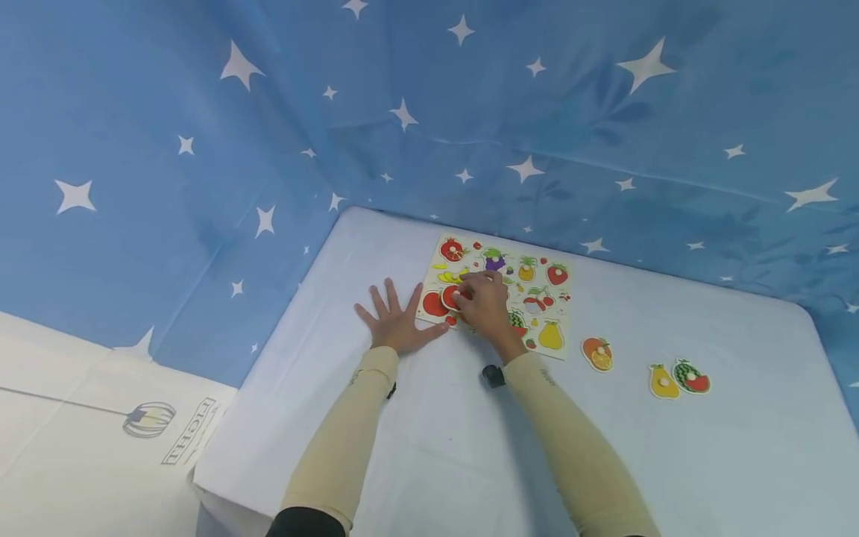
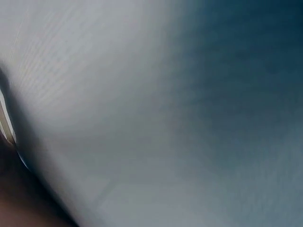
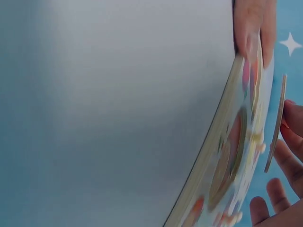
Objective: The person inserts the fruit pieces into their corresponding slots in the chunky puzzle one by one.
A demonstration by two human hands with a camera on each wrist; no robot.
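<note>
My right hand (image 1: 485,302) pinches a red fruit puzzle piece (image 1: 450,298) over the lower left of the fruit puzzle board (image 1: 560,343). In the right wrist view that piece (image 3: 277,125) appears edge-on, raised off the board, between thumb and fingers. Which fruit it is, I cannot tell for sure. Fingers spread, my left hand (image 1: 396,324) lies on the table, its thumb by the board's lower left corner. The right wrist view has left-hand fingers (image 3: 251,28) touching the board's edge. The left wrist view is mostly blurred tablecloth.
Right of the board lie an orange piece (image 1: 597,353), a pear piece (image 1: 663,382) and a watermelon piece (image 1: 691,377). Pomegranate (image 1: 452,250), grapes (image 1: 493,259), pineapple (image 1: 526,269) and strawberry (image 1: 557,274) show on the board. A starry blue curtain (image 1: 470,97) borders the white-covered table (image 1: 751,462).
</note>
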